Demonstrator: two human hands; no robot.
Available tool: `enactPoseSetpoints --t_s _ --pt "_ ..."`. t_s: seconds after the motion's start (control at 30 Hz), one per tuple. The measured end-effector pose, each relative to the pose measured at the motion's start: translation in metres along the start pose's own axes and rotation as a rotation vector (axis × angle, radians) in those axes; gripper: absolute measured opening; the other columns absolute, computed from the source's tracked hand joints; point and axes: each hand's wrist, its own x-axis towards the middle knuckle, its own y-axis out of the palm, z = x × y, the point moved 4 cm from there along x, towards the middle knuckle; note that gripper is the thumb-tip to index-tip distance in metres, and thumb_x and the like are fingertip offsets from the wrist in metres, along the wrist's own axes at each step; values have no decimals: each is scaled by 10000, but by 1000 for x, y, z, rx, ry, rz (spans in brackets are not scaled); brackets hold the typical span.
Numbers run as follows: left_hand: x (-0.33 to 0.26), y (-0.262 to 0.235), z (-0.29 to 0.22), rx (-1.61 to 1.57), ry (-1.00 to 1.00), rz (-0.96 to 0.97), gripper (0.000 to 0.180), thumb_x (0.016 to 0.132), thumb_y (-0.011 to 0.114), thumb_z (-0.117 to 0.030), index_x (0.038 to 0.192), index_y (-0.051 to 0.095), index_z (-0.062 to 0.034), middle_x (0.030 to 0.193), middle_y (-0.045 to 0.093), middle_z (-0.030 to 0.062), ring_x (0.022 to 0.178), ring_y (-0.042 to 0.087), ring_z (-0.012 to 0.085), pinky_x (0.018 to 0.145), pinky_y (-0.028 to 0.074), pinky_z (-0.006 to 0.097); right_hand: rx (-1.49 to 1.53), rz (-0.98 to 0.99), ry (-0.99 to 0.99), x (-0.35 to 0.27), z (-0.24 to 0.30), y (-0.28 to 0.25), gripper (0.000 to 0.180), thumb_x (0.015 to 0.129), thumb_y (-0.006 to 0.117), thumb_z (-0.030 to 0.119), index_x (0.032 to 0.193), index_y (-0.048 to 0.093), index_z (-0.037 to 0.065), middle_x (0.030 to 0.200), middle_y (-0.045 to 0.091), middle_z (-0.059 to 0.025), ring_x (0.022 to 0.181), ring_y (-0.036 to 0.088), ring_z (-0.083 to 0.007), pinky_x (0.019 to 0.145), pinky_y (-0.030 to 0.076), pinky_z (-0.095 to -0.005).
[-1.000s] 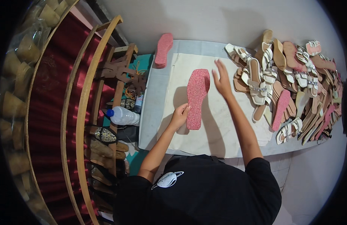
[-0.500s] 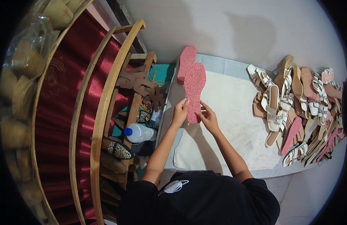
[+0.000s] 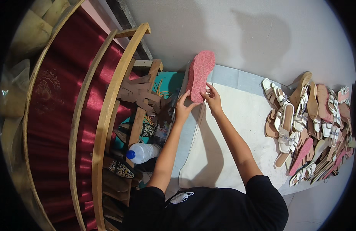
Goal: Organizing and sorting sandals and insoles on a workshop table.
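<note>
A pink, speckled shoe sole (image 3: 201, 75) lies at the far left of the table, toe end pointing away from me and up near the wall. More pink soles (image 3: 190, 75) show as a narrow strip along its left edge, mostly hidden beneath it. Around the left side of the heel end, my left hand (image 3: 183, 109) grips the sole, its thumb by the bottom edge. On the right side of the heel, my right hand (image 3: 213, 101) pinches the edge between thumb and fingers.
A pale cloth (image 3: 243, 127) covers the table, with a heap of white sandals and tan soles (image 3: 287, 127) on the right. Leftward are a wooden rack (image 3: 105, 115), a clear bottle with a blue cap (image 3: 145, 153) and brown cut pieces (image 3: 139, 92). A wall borders the far side.
Both hands have carried the sole away from me, onto the pink soles near the wall. My view has shifted slightly.
</note>
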Motion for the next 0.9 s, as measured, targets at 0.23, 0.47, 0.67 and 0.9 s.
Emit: enactPoseSetpoints --t_s 0.23,0.47,0.67,0.9 --pt "23 0 24 57 -61 -41 498 608 766 -97 1052 574 23 1006 599 123 934 566 200 824 434 298 -200 -34 -48 39 -22 -2 517 769 647 86 1235 430 27 891 535 -49 742 528 -103 642 450 -218" --pt "37 1 37 85 43 -59 488 600 771 -99 1032 581 25 1049 580 129 967 554 211 843 430 300 -475 -156 -116 59 -54 -14 538 744 689 170 1227 468 84 903 495 -50 704 488 -97 606 438 -215" --pt "31 -4 58 6 -57 -29 500 603 772 -114 1040 576 27 1080 568 136 1017 533 216 888 406 307 -503 -154 -140 56 -66 -8 519 746 688 164 1214 485 67 887 475 -56 691 477 -92 586 436 -218" --pt "31 1 51 61 -22 2 492 616 768 -135 1036 577 36 1095 566 147 1028 531 222 892 403 309 -562 -140 -112 55 -70 -19 539 725 710 214 1198 506 54 877 467 -65 670 454 -92 597 432 -226"
